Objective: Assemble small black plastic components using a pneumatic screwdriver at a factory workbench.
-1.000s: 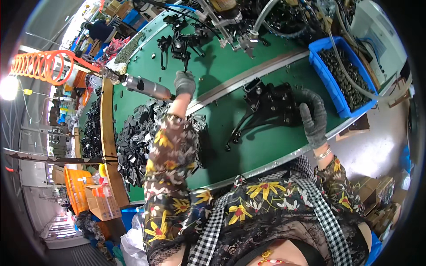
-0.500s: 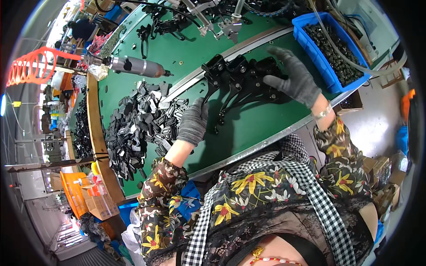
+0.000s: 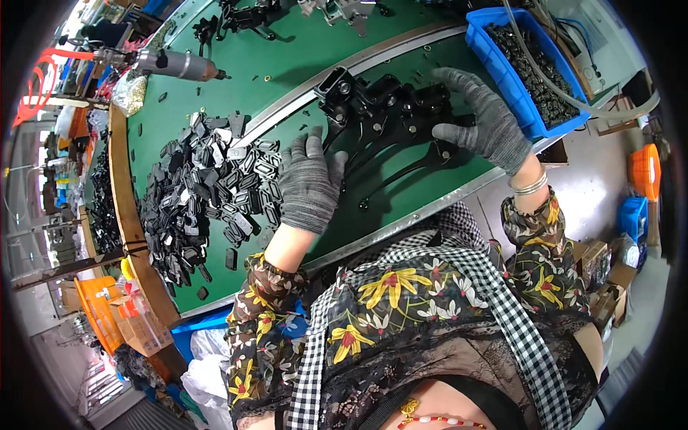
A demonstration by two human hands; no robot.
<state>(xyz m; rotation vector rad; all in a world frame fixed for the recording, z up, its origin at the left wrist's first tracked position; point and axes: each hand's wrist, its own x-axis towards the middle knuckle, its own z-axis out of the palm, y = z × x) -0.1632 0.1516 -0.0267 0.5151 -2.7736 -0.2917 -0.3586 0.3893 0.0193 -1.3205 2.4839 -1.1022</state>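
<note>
on the green table (image 3: 236,86), the black lever assemblies (image 3: 398,118) lie bunched between my gloved left hand (image 3: 309,188), its fingers and thumb apart just beside their left end, and my gloved right hand (image 3: 494,132), spread wide at their right end.

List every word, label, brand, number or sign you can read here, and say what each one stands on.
No text can be read in this picture.
Orange tub and cardboard box, at left: any markings are too small and blurred to read.
Black lever assemblies, small black parts, blue bin: no legible lettering.
</note>
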